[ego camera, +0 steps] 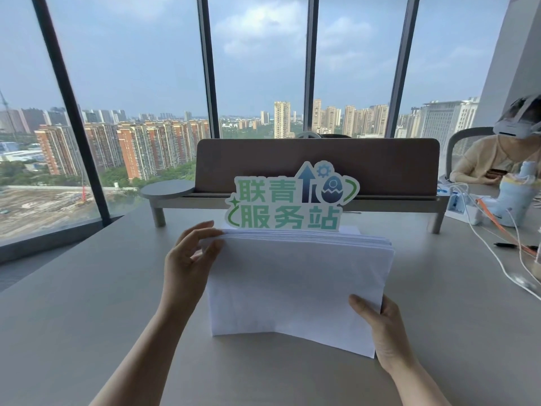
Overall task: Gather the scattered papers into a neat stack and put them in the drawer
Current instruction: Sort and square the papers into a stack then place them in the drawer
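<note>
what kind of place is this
Probably a high-rise office. Floor-to-ceiling windows look out over city towers, a shared desk carries a divider screen, and a green cut-out sign stands behind the paper stack.

White papers stand on a grey desk; beyond, a green-and-blue lettered sign, brown divider and black window frames.
</note>
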A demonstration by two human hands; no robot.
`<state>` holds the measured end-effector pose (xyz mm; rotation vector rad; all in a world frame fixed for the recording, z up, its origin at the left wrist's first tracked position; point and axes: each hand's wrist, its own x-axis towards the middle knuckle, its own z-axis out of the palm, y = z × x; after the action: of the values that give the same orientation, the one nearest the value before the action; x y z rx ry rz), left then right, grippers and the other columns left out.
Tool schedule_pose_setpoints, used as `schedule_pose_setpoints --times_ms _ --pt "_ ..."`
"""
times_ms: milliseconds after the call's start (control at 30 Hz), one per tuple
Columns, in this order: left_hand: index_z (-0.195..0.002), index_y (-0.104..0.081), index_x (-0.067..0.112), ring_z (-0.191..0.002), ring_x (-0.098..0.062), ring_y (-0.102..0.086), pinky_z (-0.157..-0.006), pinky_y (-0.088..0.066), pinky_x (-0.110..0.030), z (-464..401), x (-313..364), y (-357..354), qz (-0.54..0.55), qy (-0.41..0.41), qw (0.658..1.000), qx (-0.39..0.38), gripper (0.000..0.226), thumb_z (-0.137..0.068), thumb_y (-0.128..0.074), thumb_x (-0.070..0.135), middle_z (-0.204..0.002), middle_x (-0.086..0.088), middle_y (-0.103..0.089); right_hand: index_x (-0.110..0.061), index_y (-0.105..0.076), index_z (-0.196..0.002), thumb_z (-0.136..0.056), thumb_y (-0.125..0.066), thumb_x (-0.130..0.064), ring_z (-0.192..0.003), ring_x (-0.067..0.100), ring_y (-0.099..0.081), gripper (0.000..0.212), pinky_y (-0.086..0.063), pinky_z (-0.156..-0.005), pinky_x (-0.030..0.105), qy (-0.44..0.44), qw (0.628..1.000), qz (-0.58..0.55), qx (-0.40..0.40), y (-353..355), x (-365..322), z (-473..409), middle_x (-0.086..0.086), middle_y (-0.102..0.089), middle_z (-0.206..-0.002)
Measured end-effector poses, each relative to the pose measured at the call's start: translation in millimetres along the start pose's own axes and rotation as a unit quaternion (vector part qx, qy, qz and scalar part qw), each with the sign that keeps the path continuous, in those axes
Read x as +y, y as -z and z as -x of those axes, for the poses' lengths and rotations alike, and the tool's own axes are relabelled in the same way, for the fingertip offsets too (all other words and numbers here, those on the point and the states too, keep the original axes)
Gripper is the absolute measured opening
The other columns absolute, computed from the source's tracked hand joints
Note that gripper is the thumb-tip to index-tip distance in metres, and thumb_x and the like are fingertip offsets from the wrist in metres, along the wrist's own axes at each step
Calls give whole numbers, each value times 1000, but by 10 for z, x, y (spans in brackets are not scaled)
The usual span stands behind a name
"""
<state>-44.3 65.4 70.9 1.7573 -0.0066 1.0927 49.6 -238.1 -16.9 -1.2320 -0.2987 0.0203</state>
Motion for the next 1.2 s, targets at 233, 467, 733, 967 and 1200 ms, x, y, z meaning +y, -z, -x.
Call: schedule_pose_setpoints --times_ms 233,467,733,967,1200 --pt "-121 -63 35 -116 0 -53 -80 -46 -12 -35 54 25 -47 0 997 -59 42 -79 -66 37 -131 12 -54 -5 -76 -93 -56 -86 -27 -90 38 -71 45 -53 -83 49 -2 1000 -6 -6 22 41 -2 23 -74 -100" --pt "-97 -65 37 -103 -13 -63 -80 -53 -33 -84 40 0 -52 0 998 -41 19 -79 -69 36 -115 15 -63 -9 -77 -93 -42 -93 -46 -88 33 -71 65 -53 -83 46 10 1000 -5 -23 7 35 -4 21 -74 -101" --pt "-96 -71 39 -112 0 -56 -85 -50 -27 -93 57 8 -81 -31 995 -51 34 -79 -76 10 -118 19 -60 -11 -78 -89 -47 -91 -43 -85 30 -72 54 -57 -76 40 14 1000 -2 -26 8 36 -2 18 -76 -96" --pt "-87 -73 24 -103 1 -59 -72 -42 -2 4 88 -17 -73 -21 997 6 20 -76 -77 8 -116 10 -64 -6 -77 -87 -58 -83 -17 -83 34 -72 31 -59 -66 35 4 1000 -7 -23 25 42 -14 21 -75 -95" --pt "-92 -72 30 -101 -4 -61 -67 -47 -24 -29 103 56 -85 -32 995 -35 22 -73 -75 42 -108 15 -64 -4 -76 -91 -40 -93 -46 -86 36 -73 68 -59 -67 36 14 999 -2 -29 29 48 -13 19 -75 -94"
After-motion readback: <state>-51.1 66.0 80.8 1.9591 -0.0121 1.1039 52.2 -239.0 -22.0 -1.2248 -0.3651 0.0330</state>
